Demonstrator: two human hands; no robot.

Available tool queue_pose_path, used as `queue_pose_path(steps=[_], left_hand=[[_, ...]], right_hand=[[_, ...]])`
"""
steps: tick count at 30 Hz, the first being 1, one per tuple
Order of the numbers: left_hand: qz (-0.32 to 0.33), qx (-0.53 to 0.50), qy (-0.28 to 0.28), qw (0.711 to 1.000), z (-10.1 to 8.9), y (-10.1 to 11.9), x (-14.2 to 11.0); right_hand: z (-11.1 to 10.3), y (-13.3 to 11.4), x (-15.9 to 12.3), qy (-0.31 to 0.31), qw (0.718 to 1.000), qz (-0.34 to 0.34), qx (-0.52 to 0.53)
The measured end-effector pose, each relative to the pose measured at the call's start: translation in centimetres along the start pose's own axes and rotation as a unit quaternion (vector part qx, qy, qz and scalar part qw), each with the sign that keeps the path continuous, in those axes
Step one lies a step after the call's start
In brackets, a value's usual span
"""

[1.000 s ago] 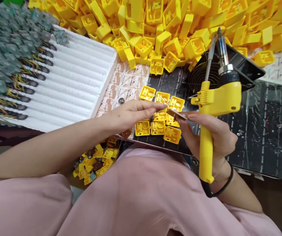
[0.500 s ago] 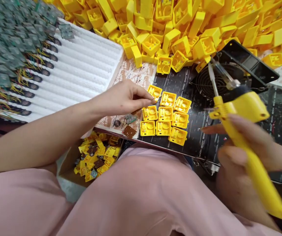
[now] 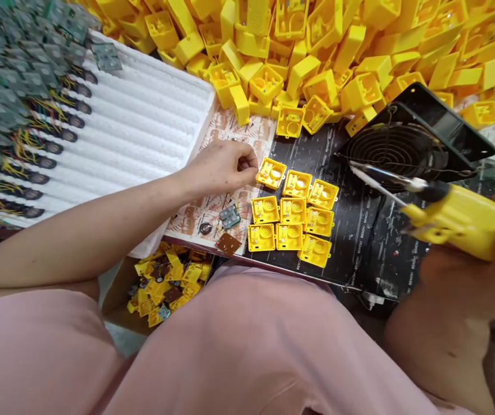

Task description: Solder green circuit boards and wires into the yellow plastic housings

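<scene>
Several small open yellow plastic cases lie in rough rows on a black mat, their insides facing up. At the upper-left case, my left hand has thumb and forefinger pinched on its left edge. My right hand, blurred, grips a yellow soldering gun whose metal tip and thin feed tube point left, above the mat. Close below my left hand are a green circuit board, a small round black speaker and a brown board.
A large heap of yellow cases fills the back. A black fan stands back right. On the left, a white foam tray bears many wired circuit boards. Below the table edge, a cardboard box contains yellow parts.
My right hand has moved the soldering gun to the right and lowered it, tilting its tip leftward. My left hand has drawn back slightly to the case's left edge, uncovering the green board.
</scene>
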State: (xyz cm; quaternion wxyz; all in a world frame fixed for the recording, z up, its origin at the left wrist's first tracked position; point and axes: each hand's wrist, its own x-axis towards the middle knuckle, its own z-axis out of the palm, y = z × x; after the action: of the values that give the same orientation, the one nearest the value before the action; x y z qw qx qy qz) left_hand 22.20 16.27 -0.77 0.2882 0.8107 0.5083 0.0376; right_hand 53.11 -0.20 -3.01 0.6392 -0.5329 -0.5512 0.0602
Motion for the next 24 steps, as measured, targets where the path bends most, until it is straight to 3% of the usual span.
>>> queue_pose_path(steps=[3,6,10,15,24], left_hand=[[-0.01,-0.002,-0.029,1.0,-0.3,0.2,0.7],[-0.031,-0.022,-0.069,0.997,-0.6,0.3,1.2],[-0.033,-0.035,-0.083,0.995,-0.8,0.0,1.7],[0.004,-0.027,-0.078,0.997,-0.9,-0.6,2.7],[-0.025,-0.029,-0.083,0.996,-0.9,-0.1,3.0]], right_hand=[[1.6,-1.1,-0.5,0.016,0.996,-0.079,-0.028],[3.2,-2.3,-1.0,-0.083,0.99,-0.097,-0.059],[4.4,-2.7,-1.2,-0.145,0.984,-0.093,-0.05],[5.0,-2.2,-1.2,-0.159,0.979,-0.07,-0.105],[7.0,-1.8,-1.3,-0.145,0.976,-0.134,-0.087]])
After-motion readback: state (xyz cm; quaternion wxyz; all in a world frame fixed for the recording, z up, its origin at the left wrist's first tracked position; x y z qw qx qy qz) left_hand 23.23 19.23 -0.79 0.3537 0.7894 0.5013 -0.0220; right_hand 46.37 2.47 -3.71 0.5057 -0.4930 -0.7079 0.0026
